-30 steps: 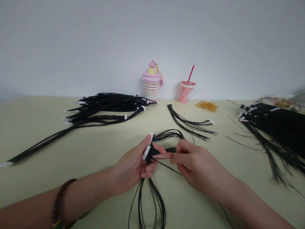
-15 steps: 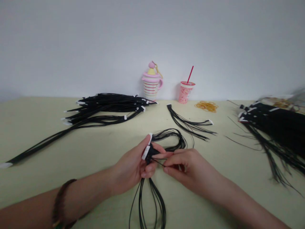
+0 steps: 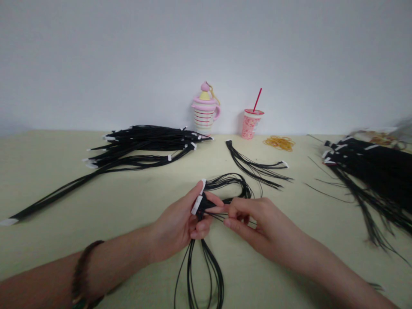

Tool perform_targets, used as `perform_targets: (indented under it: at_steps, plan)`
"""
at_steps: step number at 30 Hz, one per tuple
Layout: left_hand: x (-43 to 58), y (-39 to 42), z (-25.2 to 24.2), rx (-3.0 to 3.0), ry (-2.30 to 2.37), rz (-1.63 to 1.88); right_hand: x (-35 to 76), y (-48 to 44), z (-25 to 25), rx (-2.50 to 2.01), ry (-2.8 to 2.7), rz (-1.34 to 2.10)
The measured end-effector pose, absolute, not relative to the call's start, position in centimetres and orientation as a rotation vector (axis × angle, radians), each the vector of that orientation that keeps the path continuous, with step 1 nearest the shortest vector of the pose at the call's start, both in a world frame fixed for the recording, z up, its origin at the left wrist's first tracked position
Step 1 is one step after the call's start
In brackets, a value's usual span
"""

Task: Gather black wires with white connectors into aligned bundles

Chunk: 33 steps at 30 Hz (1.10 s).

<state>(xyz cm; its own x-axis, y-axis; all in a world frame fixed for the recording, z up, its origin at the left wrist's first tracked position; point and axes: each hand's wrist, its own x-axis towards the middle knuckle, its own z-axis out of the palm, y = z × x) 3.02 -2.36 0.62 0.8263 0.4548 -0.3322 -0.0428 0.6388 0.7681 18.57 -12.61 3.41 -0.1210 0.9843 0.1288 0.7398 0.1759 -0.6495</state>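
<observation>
My left hand (image 3: 185, 221) is closed around a black wire harness (image 3: 236, 178), near two white connectors (image 3: 197, 205). Its wires loop out to the right behind the hands and hang down in another loop below my left palm. Close to the left fingertips, my right hand (image 3: 254, 219) pinches thin black wires (image 3: 219, 216) that run out from the harness. Just how many wires sit between the right thumb and finger is hidden.
Beyond the hands lies one loose harness (image 3: 254, 165). A pile of harnesses (image 3: 144, 143) spreads at the left, and a thick black bundle (image 3: 380, 171) at the right. A striped mug (image 3: 204, 116), a pink cup (image 3: 251, 124) and rubber bands (image 3: 279, 143) stand or lie near the wall.
My right hand has shifted slightly right along the wires, and more of the wires now show past its fingers. My left hand keeps its hold in the same place.
</observation>
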Motion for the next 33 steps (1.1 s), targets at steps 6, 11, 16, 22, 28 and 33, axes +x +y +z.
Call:
perform_targets:
  at_steps: [6, 11, 16, 22, 28, 33]
  plan:
    - [3.0, -2.4, 0.8, 0.850, 0.543, 0.304, 18.4, -12.6, 3.1, -1.326, -1.439, 1.378]
    - [3.1, -2.5, 1.0, 0.852, 0.563, 0.321, 19.1, -12.2, 3.5, -1.337, -1.455, 1.422]
    - [3.1, -2.5, 0.9, 0.848, 0.545, 0.331, 22.1, -13.4, 6.2, -1.265, -1.514, 1.331]
    - [2.9, -2.5, 1.0, 0.807, 0.549, 0.333, 25.2, -14.8, 8.2, -0.829, -1.037, 0.926]
    - [2.8, -2.5, 1.2, 0.811, 0.545, 0.309, 25.6, -13.8, 8.4, -0.754, -0.769, 0.617]
    - [2.7, -2.5, 1.4, 0.867, 0.559, 0.248, 23.6, -12.7, 7.0, -0.973, -0.920, 0.720]
